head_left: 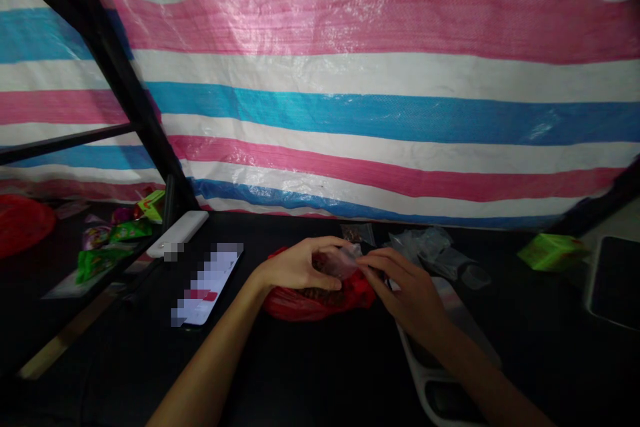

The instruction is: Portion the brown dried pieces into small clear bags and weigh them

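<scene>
A small clear plastic bag [345,263] is between my two hands, above a red plastic bag [305,307]. My left hand [296,265] curls around the clear bag's left side, its thumb low over the brown contents of the red bag. These contents are dim, and I cannot make out their kind. My right hand [411,288] pinches the clear bag's right edge with thumb and fingers. Under my right hand and forearm lies a flat white-rimmed device that looks like a kitchen scale [463,320], partly hidden. Just behind the clear bag lies a small zip bag [357,233] with brown bits inside.
Several clear bags [425,245] lie at the back right, near a green box [547,251] and a dark-screened device [617,283]. On the left are a lit phone [213,287], a white slab [180,233] and green packets [103,263] beyond a black frame bar. Striped sheeting [380,113] closes the back.
</scene>
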### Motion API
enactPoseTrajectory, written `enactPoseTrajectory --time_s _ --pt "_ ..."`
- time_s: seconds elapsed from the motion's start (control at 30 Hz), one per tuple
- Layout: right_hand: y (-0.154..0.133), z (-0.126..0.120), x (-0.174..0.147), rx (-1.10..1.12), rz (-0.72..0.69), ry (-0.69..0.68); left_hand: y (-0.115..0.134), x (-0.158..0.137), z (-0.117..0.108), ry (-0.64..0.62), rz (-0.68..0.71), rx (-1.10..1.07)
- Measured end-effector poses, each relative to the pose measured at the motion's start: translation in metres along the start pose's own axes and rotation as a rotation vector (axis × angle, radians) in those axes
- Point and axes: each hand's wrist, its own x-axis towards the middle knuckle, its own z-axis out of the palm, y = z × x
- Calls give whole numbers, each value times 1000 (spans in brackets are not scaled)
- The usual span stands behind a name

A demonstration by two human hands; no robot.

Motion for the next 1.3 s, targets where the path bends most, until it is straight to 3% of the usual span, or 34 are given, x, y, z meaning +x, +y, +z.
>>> enactPoseTrajectory --time_s 0.23,0.43,0.57,0.67,0.83,0.93,1.03,1.1,1.23,1.3 --pt "-2 -4 1 -36 -19 13 -3 0 1 -54 -30 -75" --pt "-2 -7 3 -89 3 50 -2 3 -1 47 0 -54" --pt "9 -21 7 -205 171 168 0 2 -3 138 37 2" --pt "35 -32 7 -255 357 220 0 3 -5 210 36 64" --pt "70 -35 1 -246 542 53 -4 6 -8 333 57 251" --pt "52 -35 1 -143 470 -62 -11 8 -8 395 71 355" --pt "16 -37 2 18 249 -343 -18 10 -10 469 103 478" --pt "-1 -36 2 31 132 -454 -23 11 -12 520 132 557" --pt "-5 -28 3 11 53 -508 -27 13 -15 563 146 640" --pt "-1 -23 4 85 112 -419 -25 13 -14 561 143 645"
